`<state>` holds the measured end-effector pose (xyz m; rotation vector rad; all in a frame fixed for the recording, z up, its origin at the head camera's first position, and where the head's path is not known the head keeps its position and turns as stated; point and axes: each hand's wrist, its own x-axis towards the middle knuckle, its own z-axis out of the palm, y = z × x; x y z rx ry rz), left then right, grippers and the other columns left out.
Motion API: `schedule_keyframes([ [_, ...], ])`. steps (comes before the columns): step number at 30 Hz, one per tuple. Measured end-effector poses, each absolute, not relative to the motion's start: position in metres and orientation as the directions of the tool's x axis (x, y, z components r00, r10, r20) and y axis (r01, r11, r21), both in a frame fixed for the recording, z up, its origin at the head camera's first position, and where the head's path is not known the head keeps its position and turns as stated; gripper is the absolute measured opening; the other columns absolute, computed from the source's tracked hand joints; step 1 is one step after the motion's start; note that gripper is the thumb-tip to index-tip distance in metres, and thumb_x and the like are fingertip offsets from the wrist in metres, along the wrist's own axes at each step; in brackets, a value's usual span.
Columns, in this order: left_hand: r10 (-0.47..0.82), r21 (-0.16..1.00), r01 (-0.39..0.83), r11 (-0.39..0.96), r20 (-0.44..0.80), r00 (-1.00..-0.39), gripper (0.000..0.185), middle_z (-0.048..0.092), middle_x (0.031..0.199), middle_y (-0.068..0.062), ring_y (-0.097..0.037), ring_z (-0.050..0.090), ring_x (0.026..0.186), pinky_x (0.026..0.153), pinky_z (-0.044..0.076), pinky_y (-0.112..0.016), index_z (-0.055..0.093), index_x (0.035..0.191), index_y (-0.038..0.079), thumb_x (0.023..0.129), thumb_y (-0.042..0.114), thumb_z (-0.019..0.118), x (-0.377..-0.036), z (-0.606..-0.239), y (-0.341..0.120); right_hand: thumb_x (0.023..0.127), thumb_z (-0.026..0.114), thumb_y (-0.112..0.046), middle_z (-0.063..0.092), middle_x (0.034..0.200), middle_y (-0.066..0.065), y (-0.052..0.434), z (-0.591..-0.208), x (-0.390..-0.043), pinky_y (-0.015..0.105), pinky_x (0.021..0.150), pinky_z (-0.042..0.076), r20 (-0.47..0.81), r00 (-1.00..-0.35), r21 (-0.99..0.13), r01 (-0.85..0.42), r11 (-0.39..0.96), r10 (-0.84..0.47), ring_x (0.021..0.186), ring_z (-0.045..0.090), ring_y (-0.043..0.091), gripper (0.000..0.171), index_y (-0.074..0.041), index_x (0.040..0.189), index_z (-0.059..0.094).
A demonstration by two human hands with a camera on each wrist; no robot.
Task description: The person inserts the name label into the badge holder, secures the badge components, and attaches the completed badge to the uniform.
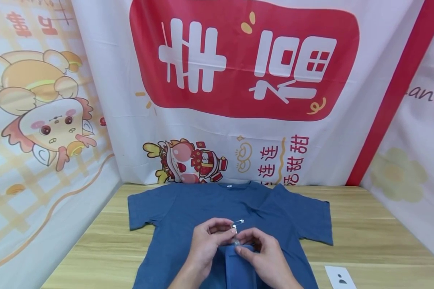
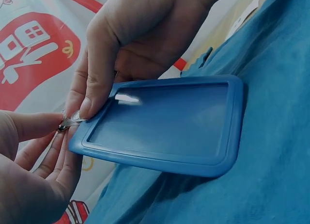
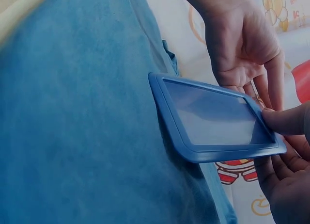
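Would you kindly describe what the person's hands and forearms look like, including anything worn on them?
Both the left hand and the right hand are bare: no gloves, rings, watch or bracelet show in any view. The forearms are uncovered as far as the head view's lower edge, with no sleeve in sight. The fingers have short, plain, unpainted nails.
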<state>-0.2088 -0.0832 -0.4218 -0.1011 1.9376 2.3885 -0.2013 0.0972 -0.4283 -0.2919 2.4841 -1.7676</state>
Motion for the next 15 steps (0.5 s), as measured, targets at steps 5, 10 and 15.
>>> schedule_keyframes([
  [5,-0.01,0.963,-0.116,-0.242,-0.122,-0.992,0.026,0.081,0.101,-0.003,-0.012,0.077,0.085,0.082,0.068,-0.032,0.079,0.117,0.003,0.092,0.006,0.084,-0.2088,-0.421,-0.0838,0.089,0.09,-0.023,0.076,0.103,0.0,0.0949,-0.4296,-0.2005,0.03,0.081,0.058,0.062,-0.976,-0.928,-0.133,0.349,-0.208,0.097,0.07,0.018,0.029,-0.016,0.113,0.076],
  [10,-0.025,0.961,-0.12,-0.248,-0.131,-0.991,0.025,0.081,0.099,-0.003,-0.012,0.077,0.083,0.081,0.068,-0.031,0.079,0.117,0.002,0.092,0.005,0.084,-0.209,-0.4213,-0.0833,0.089,0.09,-0.02,0.075,0.102,-0.002,0.095,-0.4296,-0.1988,0.027,0.078,0.058,0.112,-0.969,-0.906,-0.19,0.378,-0.219,0.094,0.069,0.016,0.027,-0.017,0.112,0.076],
  [15,-0.049,0.961,-0.109,-0.254,-0.125,-0.991,0.022,0.081,0.096,-0.003,-0.011,0.076,0.079,0.077,0.067,-0.029,0.079,0.114,-0.001,0.092,0.0,0.082,-0.2075,-0.4203,-0.081,0.091,0.087,-0.015,0.075,0.1,-0.003,0.097,-0.4309,-0.1985,0.025,0.077,0.059,0.165,-0.961,-0.89,-0.242,0.387,-0.223,0.09,0.069,0.011,0.021,-0.019,0.109,0.076],
])
